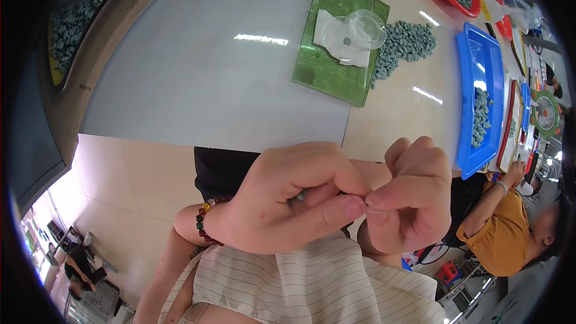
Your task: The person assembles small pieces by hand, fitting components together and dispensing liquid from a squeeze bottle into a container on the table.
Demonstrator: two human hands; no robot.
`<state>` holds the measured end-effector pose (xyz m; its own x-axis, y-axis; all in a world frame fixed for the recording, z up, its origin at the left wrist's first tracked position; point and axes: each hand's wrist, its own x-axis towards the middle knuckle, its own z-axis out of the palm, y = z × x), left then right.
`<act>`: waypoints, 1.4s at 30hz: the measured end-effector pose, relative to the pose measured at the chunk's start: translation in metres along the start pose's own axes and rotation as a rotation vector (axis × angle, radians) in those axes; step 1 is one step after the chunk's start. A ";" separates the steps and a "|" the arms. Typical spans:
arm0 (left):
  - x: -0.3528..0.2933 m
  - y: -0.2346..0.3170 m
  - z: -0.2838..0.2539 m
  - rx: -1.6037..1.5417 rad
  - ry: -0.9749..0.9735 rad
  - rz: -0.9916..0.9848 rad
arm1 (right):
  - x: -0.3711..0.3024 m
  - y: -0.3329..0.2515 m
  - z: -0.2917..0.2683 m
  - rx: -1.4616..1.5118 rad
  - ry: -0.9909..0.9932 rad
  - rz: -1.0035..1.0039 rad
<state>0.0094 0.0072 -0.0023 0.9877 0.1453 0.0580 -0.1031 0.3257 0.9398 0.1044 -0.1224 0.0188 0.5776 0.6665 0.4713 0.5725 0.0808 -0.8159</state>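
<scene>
My left hand [288, 198] and my right hand [414, 198] meet at the fingertips in front of my body, beyond the table's near edge. Both are closed in a pinch, thumb against forefinger. Whatever lies between the tips is too small to make out. Within the curled fingers of my left hand a bit of small grey-green pieces [297, 199] shows; the rest is hidden. On the table ahead lies a green board [306, 75] with a white sheet [324, 27] and a clear round dish [367, 29] on it. Loose grey-green pieces [411, 42] are heaped beside the board.
A blue tray [464, 84] with several grey-green pieces stands on the right, and a red basin [474, 7] of them is farther back. Another container of pieces [84, 12] is at far left. A co-worker in a mustard top [495, 228] sits to the right.
</scene>
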 end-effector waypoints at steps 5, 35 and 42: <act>0.004 -0.003 0.001 0.129 0.011 0.130 | 0.001 -0.003 -0.002 -0.046 -0.005 -0.025; -0.007 -0.004 -0.009 -0.195 -0.028 0.153 | 0.015 -0.006 0.018 -0.017 -0.038 -0.082; -0.004 0.010 -0.002 -0.716 0.090 -0.225 | 0.061 0.005 -0.003 -0.649 0.003 -0.254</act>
<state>0.0042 0.0124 0.0064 0.9838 0.0693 -0.1656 0.0182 0.8794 0.4758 0.1443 -0.0841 0.0445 0.3809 0.6832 0.6230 0.9216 -0.2258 -0.3158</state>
